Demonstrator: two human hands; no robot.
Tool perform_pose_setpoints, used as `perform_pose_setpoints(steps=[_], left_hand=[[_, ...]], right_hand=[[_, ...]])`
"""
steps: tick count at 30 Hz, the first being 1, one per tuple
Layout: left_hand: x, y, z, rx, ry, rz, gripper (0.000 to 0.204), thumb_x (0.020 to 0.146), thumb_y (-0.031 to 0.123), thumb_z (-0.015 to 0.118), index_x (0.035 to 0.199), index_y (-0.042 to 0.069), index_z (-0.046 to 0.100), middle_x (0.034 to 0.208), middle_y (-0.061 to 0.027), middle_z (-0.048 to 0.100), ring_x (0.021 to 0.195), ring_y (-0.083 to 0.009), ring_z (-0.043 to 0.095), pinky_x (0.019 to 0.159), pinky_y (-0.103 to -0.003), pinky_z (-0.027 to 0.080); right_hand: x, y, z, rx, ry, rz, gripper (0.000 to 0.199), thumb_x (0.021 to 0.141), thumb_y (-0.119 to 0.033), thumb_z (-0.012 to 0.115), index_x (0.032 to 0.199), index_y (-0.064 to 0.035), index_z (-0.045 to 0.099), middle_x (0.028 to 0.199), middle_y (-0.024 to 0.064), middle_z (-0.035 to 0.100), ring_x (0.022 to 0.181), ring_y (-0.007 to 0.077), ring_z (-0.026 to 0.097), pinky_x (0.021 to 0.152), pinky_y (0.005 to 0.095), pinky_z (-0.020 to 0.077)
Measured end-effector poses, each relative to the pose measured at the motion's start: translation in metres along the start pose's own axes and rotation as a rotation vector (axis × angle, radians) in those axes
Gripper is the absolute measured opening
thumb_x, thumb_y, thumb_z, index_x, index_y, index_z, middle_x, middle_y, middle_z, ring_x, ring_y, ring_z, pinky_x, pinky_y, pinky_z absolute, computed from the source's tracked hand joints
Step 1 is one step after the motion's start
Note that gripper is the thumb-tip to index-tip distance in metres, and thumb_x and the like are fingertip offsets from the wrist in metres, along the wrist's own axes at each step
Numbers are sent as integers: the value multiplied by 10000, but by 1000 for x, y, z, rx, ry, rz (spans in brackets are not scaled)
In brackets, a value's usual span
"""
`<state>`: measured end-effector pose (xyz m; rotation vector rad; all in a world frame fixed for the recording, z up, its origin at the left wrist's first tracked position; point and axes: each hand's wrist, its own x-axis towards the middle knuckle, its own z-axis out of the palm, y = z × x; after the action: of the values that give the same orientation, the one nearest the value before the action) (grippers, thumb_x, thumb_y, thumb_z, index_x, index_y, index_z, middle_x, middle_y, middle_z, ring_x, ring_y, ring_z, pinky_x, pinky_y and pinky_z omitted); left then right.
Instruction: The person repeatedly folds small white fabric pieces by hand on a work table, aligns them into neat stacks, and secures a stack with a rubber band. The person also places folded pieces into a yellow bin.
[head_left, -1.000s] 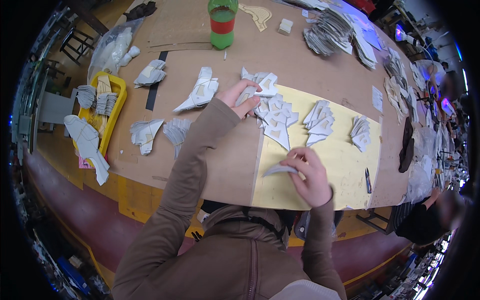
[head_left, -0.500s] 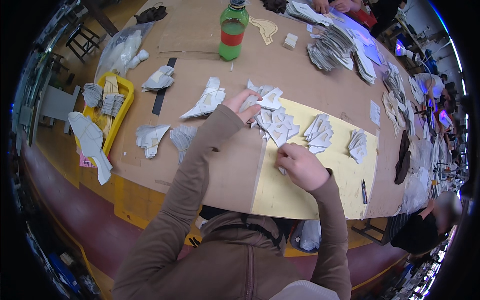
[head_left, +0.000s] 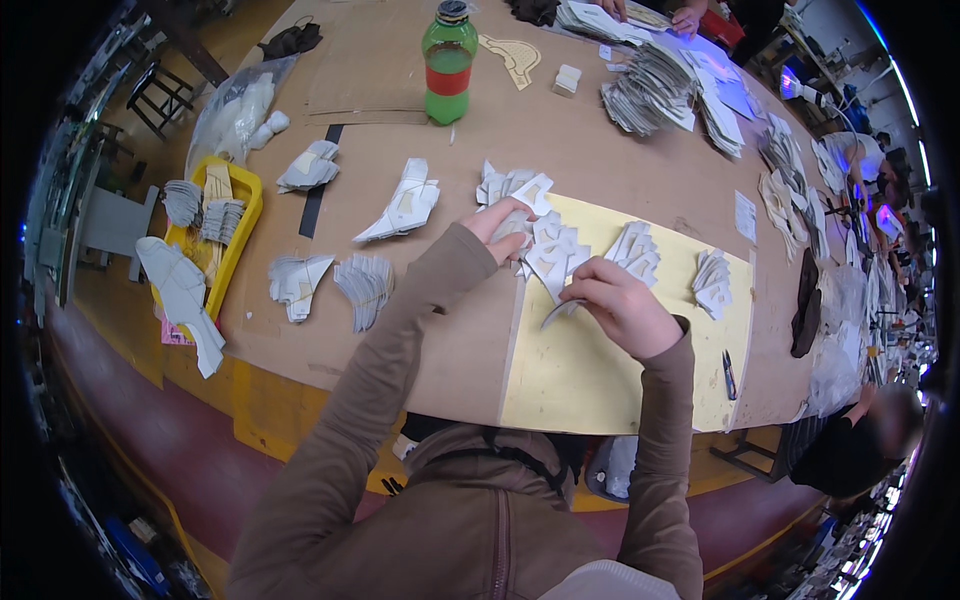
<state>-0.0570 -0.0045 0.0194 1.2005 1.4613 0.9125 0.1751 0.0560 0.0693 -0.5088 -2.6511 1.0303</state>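
My left hand (head_left: 497,230) is closed over some white cut pieces (head_left: 512,228) at the left edge of the yellow sheet. Its fingers partly cover them. My right hand (head_left: 628,308) pinches a thin, curved grey-white piece (head_left: 561,313) just above the sheet. Between the hands spreads a pile of white cut pieces (head_left: 556,252) with notched edges. A further white cluster (head_left: 500,184) lies beyond my left fingers. Two smaller stacks, one nearer (head_left: 636,252) and one farther right (head_left: 712,284), rest on the yellow sheet (head_left: 570,385).
Left of my hands lie several bundles of cut pieces (head_left: 364,290). A yellow basket (head_left: 252,215) stands at the table's left edge, a green bottle (head_left: 448,70) at the back. A pen-like tool (head_left: 729,375) lies right. Another person's hands (head_left: 686,20) show at the far side.
My right hand has risen slightly and shifted right, and the curved piece in its fingers now shows clearly. My left hand stays at the pieces. The whole view has shifted slightly.
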Motion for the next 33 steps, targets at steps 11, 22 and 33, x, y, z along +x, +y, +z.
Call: perform_pose_setpoints(steps=[11,22,33], left_hand=[[2,3,-6,-279,-53,-30,232,1009,221,445,1194,91,498,1006,-64,663,769,-75,588,653,-206,474],[22,-22,-19,-775,-154,-184,321,1034,341,343,1222,101,441,1056,-187,648,792,-195,676,540,-268,538],[24,-18,-12,-498,-21,-120,308,1024,276,390,1260,80,425,1094,-169,634,835,-167,644,610,-259,537]], right_hand=[[-50,55,0,154,627,610,236,791,31,618,1026,7,611,963,99,641,876,202,629,790,289,492],[19,23,64,-263,361,156,279,753,-12,671,1027,-26,620,1036,130,583,973,306,551,830,386,468],[8,33,57,-165,351,325,182,739,-45,715,893,-5,626,876,109,541,845,275,536,737,359,469]])
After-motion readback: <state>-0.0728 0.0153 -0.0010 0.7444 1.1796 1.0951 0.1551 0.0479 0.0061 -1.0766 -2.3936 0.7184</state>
